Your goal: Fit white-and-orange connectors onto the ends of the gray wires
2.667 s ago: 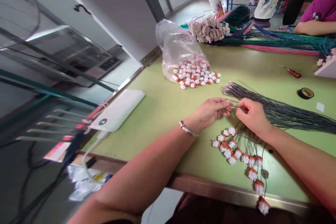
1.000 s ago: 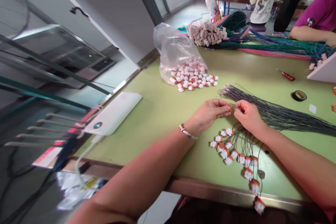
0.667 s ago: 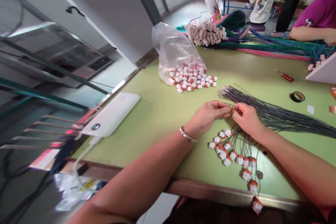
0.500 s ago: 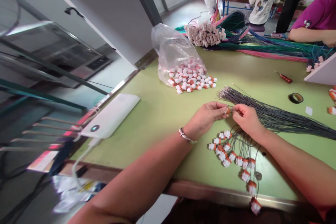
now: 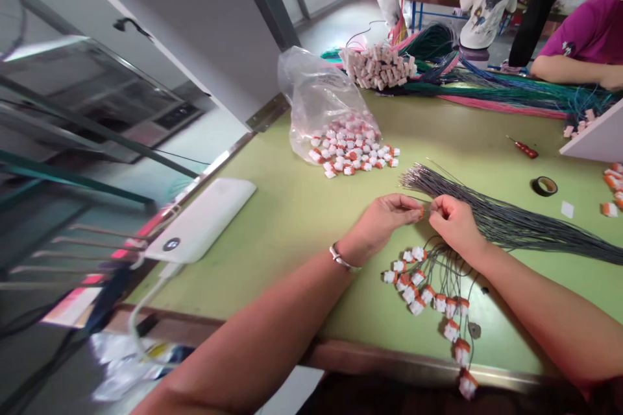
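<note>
Two bare hands are near each other, right of the middle of the frame, over a green table (image 5: 282, 207). The left hand (image 5: 382, 224) grips a small orange block (image 5: 421, 212) with its fingertips, and a shiny band (image 5: 343, 258) is around that wrist. The right hand (image 5: 455, 224) has its thumb and fingers pinched together just beside the block; I cannot tell if a wire is between them. Below the hands, toward the lower right, lie white and orange blocks (image 5: 417, 279) with thin dark wires on them. One of these blocks is at the table's edge, at the bottom. Behind the right hand, a big bunch of dark wires (image 5: 516, 220) runs to the right side of the frame. Near the top middle, a clear bag (image 5: 321, 97) lies with more white and orange blocks (image 5: 360, 159) in it and spilling out. At the right are a black roll of tape (image 5: 544, 186) and a tool with a red handle (image 5: 526, 150). A white flat box (image 5: 204, 220) with a cord is at the left.
</note>
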A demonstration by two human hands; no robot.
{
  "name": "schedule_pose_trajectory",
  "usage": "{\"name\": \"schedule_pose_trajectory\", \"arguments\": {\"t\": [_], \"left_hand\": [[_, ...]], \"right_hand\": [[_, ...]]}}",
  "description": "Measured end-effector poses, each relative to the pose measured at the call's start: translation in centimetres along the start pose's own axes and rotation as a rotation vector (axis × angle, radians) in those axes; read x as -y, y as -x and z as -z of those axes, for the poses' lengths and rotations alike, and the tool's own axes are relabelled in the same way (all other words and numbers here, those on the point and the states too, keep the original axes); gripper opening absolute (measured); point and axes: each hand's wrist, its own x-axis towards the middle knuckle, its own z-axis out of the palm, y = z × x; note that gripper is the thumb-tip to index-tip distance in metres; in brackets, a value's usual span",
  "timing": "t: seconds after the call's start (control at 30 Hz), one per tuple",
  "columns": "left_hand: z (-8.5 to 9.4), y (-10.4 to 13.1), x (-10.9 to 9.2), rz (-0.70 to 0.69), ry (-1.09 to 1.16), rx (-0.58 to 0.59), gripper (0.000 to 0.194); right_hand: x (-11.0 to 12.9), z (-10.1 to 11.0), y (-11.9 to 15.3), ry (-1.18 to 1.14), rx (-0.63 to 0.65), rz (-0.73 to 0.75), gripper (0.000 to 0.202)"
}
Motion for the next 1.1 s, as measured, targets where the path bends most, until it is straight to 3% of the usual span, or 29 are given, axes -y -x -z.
{"name": "schedule_pose_trajectory", "arguments": {"t": [0.17,0.47,0.73,0.87,1.1], "left_hand": [[0.0,-0.2,0.3,-0.109,-0.119,0.026,0.02],[0.2,-0.3,0.2,-0.106,-0.114,0.011,0.018],[0.0,-0.2,0.1,-0.272,-0.391,0.022,0.006],[0.1,-0.3,0.3,-0.166,-0.287,0.031,0.01],[0.6,-0.4,0.1,-0.039,-0.064,0.055,0.019]], "right_hand": [[-0.2,-0.1,-0.2,-0.024,0.026,-0.026,0.008],[0.7,0.3,-0.3,-0.127,0.06,-0.153,0.009],[0.1,0.2,-0.3,-0.038,0.059,-0.079,0.009],[0.3,0.3,-0.2,-0.059,0.076,-0.082,0.009],[1.2,0.6,-0.3,-0.179,0.088,-0.239,0.011]]}}
